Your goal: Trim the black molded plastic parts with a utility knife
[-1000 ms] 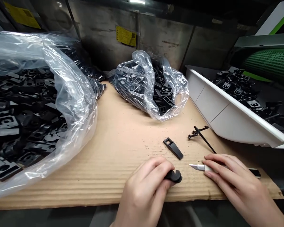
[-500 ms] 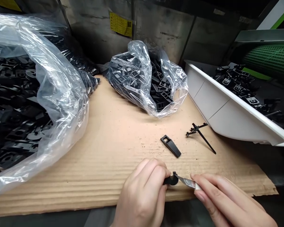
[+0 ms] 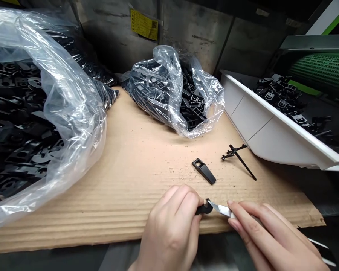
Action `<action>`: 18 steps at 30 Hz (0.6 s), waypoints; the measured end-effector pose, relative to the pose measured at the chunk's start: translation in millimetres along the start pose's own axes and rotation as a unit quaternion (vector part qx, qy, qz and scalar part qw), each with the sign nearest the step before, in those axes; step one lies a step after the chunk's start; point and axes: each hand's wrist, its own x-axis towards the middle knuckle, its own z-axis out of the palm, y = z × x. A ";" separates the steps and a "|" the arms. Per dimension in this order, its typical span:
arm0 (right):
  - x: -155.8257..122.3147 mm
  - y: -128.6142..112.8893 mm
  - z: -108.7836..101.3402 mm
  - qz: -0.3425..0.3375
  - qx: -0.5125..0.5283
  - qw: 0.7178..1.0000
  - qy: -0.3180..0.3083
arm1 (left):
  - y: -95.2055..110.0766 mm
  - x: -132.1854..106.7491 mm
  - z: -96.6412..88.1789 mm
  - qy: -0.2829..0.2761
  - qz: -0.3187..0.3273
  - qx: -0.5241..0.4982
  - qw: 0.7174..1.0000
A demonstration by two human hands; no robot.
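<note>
My left hand (image 3: 172,222) pinches a small black plastic part (image 3: 205,208) near the front edge of the cardboard; most of the part is hidden by the fingers, and its curved, notched end sticks out to the right. Closed around a craft knife (image 3: 223,210) is my right hand (image 3: 262,229), the pointed blade touching or almost touching that notched end. Just beyond the hands lies a flat black plastic piece (image 3: 203,171) with a square hole. Right of it rests a thin black branched sprue (image 3: 235,153).
Cardboard (image 3: 124,180) covers the work surface. A large plastic bag of black parts (image 3: 81,124) stands at left, a smaller bag (image 3: 169,101) at the back middle. On the right is a white bin (image 3: 265,131) holding black pieces. A metal wall (image 3: 186,26) closes off the back.
The knife's blade has turned slightly and sits a little higher at the part's notched end. The view has shifted slightly. Both hands keep their hold.
</note>
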 end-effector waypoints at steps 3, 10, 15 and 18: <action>1.4 10.1 -1.2 0.001 -0.041 0.999 -0.007 | -1.0 0.4 -0.1 0.008 0.012 -0.007 1.000; 11.7 16.2 -8.4 0.050 0.124 0.990 -0.037 | -0.4 0.0 -1.7 0.008 0.002 -0.020 1.000; 39.5 4.1 -13.3 0.130 0.316 0.933 -0.110 | 0.9 2.1 -7.4 -0.044 -0.052 -0.099 0.993; 52.7 -5.3 -10.8 0.155 0.395 0.896 -0.134 | 0.6 3.8 -9.8 -0.048 -0.066 -0.133 0.988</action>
